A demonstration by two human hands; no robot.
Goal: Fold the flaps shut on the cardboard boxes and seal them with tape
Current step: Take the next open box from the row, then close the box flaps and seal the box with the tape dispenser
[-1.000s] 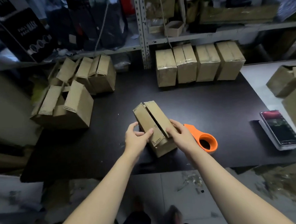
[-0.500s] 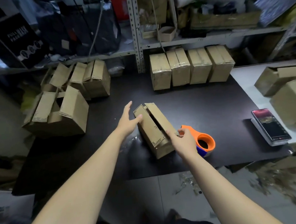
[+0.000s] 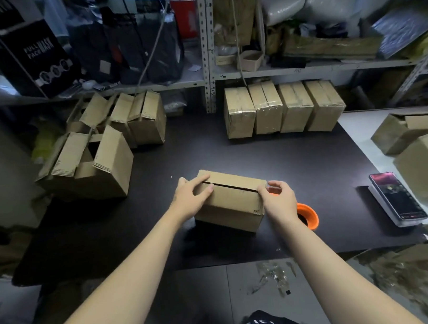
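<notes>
Both your bare forearms reach forward. Your left hand [image 3: 191,200] wraps over one end of the brown cardboard box [image 3: 232,203]; your right hand [image 3: 279,203], fingers curled, seems to grip the opposite end.

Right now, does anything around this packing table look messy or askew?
Crumpled scraps litter the floor by the table's near edge; the open boxes at left sit tilted in a heap, unlike the neat taped row.

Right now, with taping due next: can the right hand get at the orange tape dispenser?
Probably yes: the orange tape dispenser lies just beside the right hand, nothing between; it must only release the box.
</notes>
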